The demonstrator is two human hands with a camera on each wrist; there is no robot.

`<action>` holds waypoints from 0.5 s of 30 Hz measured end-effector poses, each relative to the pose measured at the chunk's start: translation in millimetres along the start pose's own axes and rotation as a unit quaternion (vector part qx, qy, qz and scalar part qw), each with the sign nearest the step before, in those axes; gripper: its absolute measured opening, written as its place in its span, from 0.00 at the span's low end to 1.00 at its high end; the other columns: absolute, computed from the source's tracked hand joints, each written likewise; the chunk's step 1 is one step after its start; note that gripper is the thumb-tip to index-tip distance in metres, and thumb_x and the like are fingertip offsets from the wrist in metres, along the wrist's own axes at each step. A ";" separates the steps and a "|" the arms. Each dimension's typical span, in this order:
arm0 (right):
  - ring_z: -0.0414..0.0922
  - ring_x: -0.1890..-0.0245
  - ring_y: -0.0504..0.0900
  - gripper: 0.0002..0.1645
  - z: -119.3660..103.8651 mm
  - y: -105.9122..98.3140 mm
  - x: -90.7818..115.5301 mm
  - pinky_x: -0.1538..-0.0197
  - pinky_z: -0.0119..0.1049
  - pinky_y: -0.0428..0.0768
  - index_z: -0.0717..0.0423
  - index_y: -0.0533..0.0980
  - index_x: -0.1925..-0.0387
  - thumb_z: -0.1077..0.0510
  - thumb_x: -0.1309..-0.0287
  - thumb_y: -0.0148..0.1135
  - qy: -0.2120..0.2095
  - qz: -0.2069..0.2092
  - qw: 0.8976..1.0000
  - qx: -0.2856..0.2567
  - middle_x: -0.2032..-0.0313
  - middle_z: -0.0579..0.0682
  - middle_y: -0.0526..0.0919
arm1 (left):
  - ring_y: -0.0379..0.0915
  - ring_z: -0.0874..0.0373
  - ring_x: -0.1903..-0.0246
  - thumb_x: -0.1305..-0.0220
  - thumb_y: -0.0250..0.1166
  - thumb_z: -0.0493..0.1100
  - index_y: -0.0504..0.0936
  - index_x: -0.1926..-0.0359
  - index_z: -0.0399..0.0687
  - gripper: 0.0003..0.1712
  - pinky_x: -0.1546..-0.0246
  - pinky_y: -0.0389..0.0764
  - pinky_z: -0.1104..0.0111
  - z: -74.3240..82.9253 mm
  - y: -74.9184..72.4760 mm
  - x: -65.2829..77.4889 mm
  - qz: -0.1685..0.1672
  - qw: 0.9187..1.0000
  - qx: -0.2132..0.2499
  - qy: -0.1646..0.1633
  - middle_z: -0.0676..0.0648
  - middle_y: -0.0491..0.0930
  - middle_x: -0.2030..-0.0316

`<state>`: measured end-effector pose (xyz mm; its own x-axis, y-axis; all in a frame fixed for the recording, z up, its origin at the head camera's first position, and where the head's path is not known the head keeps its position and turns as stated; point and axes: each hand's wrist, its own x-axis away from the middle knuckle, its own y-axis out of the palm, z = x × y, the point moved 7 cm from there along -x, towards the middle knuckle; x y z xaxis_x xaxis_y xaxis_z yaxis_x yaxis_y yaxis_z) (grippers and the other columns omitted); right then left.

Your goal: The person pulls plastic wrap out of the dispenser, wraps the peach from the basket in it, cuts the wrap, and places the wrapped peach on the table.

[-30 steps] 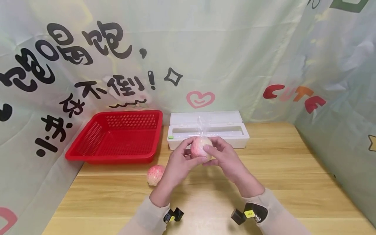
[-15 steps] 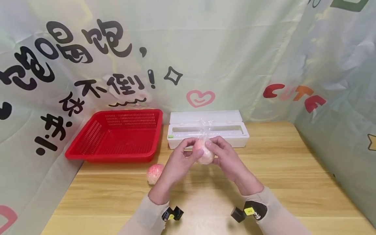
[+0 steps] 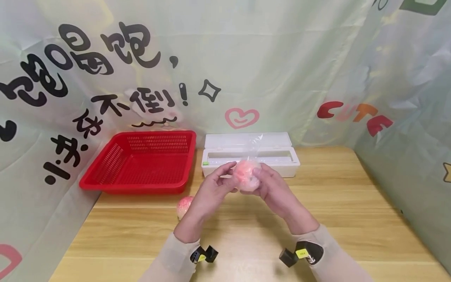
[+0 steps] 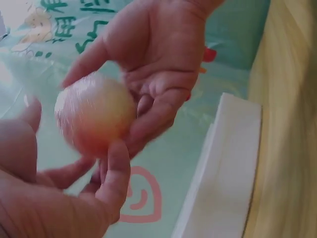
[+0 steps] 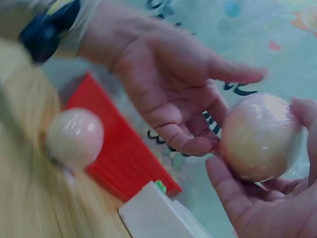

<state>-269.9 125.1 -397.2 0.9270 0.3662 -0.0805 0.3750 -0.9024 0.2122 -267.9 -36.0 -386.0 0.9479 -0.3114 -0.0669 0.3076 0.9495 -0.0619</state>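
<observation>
A round pink-and-cream fruit, like a peach (image 3: pixel 248 177), is wrapped in shiny clear film and held up over the table. Loose clear film (image 3: pixel 255 145) sticks up from its far side in the head view. My right hand (image 3: pixel 277 192) grips the peach with thumb and fingers around its right side. On the other side, my left hand (image 3: pixel 213 192) touches it with bent fingertips from below; its thumb (image 4: pixel 32 111) stands off the fruit in the left wrist view. A second peach (image 3: pixel 184 207) lies on the table by my left forearm, shiny with film in the right wrist view.
At the back left stands a red plastic basket (image 3: pixel 155 187). Behind my hands a long white box (image 3: pixel 282 171), like a cling film dispenser, has its lid raised. A printed cloth (image 3: pixel 282 58) encloses the wooden table (image 3: pixel 338 203).
My hands have turned the wrapped peach between them and shifted it slightly right. The film tail now leans rightward. My left thumb has come off the fruit.
</observation>
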 end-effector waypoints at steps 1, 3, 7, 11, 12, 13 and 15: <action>0.42 0.51 0.89 0.25 -1.4 0.9 0.4 0.45 0.43 0.88 0.63 0.67 0.31 0.51 0.17 0.47 -0.004 -0.014 0.999 -0.040 0.46 0.50 0.86 | 0.80 0.51 0.48 0.30 0.72 0.42 0.72 0.24 0.50 0.35 0.47 0.86 0.62 0.6 1.1 0.5 -0.014 1.000 0.010 0.000 0.41 0.76 0.38; 0.42 0.50 0.89 0.25 -4.6 5.2 1.4 0.44 0.45 0.88 0.60 0.69 0.31 0.50 0.16 0.43 -0.009 -0.049 0.995 -0.089 0.45 0.49 0.86 | 0.79 0.50 0.46 0.33 0.75 0.43 0.71 0.23 0.52 0.40 0.46 0.85 0.62 1.5 2.2 2.0 -0.028 1.000 0.009 -0.001 0.43 0.77 0.37; 0.42 0.50 0.89 0.22 -7.6 12.1 3.7 0.46 0.43 0.88 0.55 0.74 0.34 0.50 0.16 0.45 -0.015 -0.080 0.990 -0.110 0.45 0.49 0.87 | 0.80 0.51 0.44 0.36 0.77 0.50 0.75 0.26 0.53 0.39 0.45 0.86 0.62 1.5 1.2 3.2 -0.019 1.000 -0.018 -0.002 0.46 0.81 0.38; 0.42 0.51 0.89 0.21 -7.2 13.6 4.6 0.46 0.46 0.88 0.54 0.74 0.33 0.51 0.16 0.45 -0.014 -0.082 0.992 -0.100 0.46 0.48 0.87 | 0.82 0.52 0.44 0.38 0.79 0.49 0.78 0.29 0.52 0.38 0.45 0.86 0.64 4.4 -2.4 4.1 0.005 1.000 -0.024 0.006 0.45 0.83 0.40; 0.42 0.51 0.89 0.22 -6.6 12.7 4.5 0.46 0.47 0.88 0.53 0.73 0.32 0.50 0.16 0.45 -0.011 -0.077 0.993 -0.093 0.46 0.47 0.87 | 0.82 0.51 0.45 0.39 0.79 0.48 0.78 0.29 0.53 0.38 0.46 0.86 0.65 4.8 -2.9 4.2 0.008 1.000 -0.016 0.004 0.45 0.82 0.40; 0.42 0.51 0.89 0.21 -5.9 11.2 4.3 0.46 0.48 0.88 0.53 0.72 0.32 0.50 0.16 0.46 -0.007 -0.070 0.994 -0.086 0.47 0.47 0.87 | 0.81 0.51 0.45 0.39 0.80 0.47 0.78 0.29 0.54 0.38 0.47 0.86 0.65 5.1 -3.6 4.4 0.012 1.000 -0.011 0.002 0.45 0.82 0.40; 0.42 0.53 0.89 0.20 -4.9 7.7 3.8 0.48 0.48 0.89 0.52 0.71 0.32 0.50 0.17 0.48 0.000 -0.050 0.996 -0.071 0.47 0.46 0.86 | 0.81 0.50 0.46 0.41 0.81 0.45 0.77 0.30 0.57 0.39 0.48 0.86 0.64 5.1 -4.6 4.7 0.022 1.000 -0.003 -0.002 0.46 0.80 0.41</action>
<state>-263.6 120.6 -391.0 0.8849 0.4530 -0.1083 0.4613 -0.8203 0.3381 -264.4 -41.7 -380.9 0.9609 -0.2689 -0.0660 0.2648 0.9621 -0.0648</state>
